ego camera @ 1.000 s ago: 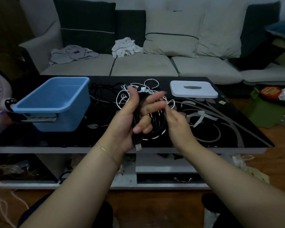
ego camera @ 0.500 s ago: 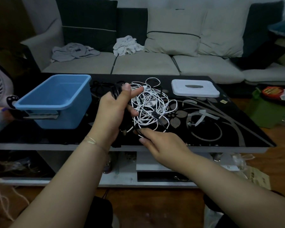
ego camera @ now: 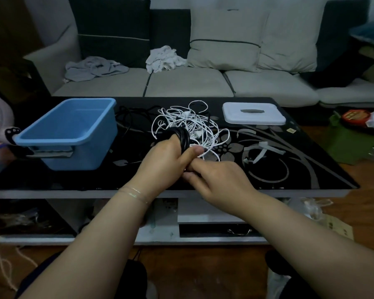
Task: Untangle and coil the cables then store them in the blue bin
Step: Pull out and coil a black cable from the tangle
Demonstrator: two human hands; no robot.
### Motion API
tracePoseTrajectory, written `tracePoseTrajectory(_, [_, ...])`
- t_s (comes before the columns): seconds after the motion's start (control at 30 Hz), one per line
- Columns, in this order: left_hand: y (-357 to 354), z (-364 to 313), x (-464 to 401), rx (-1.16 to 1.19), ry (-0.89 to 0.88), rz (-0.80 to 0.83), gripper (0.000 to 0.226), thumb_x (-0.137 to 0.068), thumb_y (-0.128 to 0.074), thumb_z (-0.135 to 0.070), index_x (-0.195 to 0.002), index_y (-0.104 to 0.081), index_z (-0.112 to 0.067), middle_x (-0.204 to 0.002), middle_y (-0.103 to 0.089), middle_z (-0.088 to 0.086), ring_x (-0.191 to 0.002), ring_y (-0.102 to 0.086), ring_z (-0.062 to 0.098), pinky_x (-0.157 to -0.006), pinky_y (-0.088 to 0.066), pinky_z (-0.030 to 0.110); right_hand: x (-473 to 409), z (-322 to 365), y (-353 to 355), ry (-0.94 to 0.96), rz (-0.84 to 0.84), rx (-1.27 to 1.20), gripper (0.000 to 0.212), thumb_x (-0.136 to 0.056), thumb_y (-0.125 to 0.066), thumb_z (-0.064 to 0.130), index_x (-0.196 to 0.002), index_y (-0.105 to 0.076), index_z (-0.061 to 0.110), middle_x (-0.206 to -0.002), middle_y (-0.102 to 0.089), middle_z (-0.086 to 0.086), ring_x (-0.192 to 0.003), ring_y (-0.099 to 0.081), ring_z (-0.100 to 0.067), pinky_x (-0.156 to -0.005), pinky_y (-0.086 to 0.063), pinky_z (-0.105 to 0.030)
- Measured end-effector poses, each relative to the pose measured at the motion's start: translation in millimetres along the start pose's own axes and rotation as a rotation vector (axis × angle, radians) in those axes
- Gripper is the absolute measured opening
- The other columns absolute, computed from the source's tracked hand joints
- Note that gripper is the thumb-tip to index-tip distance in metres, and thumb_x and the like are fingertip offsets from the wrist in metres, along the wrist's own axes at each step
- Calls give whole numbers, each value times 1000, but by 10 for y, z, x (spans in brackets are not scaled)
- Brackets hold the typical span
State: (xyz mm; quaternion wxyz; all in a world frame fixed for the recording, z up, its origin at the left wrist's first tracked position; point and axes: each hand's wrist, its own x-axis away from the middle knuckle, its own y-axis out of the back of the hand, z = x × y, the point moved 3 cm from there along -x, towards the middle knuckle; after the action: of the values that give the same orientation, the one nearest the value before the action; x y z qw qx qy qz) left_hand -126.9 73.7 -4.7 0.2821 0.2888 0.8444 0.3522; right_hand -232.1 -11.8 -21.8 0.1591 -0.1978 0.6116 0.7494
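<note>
1. A blue bin [ego camera: 69, 130] stood open on the left of the black glass table [ego camera: 300, 169].
2. The left hand [ego camera: 162, 165] gripped a coiled black cable [ego camera: 183, 137], fingers curled round it.
3. A tangle of white cables [ego camera: 188, 124] lay just behind.
4. The right hand [ego camera: 220, 180] touched the left, fingers curled; whether they held anything could not be told.
5. A white lid [ego camera: 254, 113] sat far right.

Glossy black table [ego camera: 311, 169], plastic blue bin [ego camera: 91, 156]
</note>
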Motion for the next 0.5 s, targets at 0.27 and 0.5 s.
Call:
tracePoseTrajectory(0.27, [-128, -147, 155, 382, 32, 288, 64, -101, -22, -51, -57, -50, -13, -38, -48, 6, -38, -49, 21, -47, -42, 24, 14, -110, 133, -132, -191, -98, 35, -75, -48, 61, -79, -51, 26, -58, -54, 13, -61, -51, -13, -45, -24, -20])
tracePoseTrajectory(0.5, [-159, -160, 159, 517, 101, 334, 59, -104, -24, -44, -59, -45, -10, -35, -38, 6, -30, -37, 20, -42, -33, 24, 3, -287, 102, -312, -92, -302, 40, -78, -56, 62, -78, -35, 28, -66, -50, 7, -59, -46, -8, -58, -36, -30])
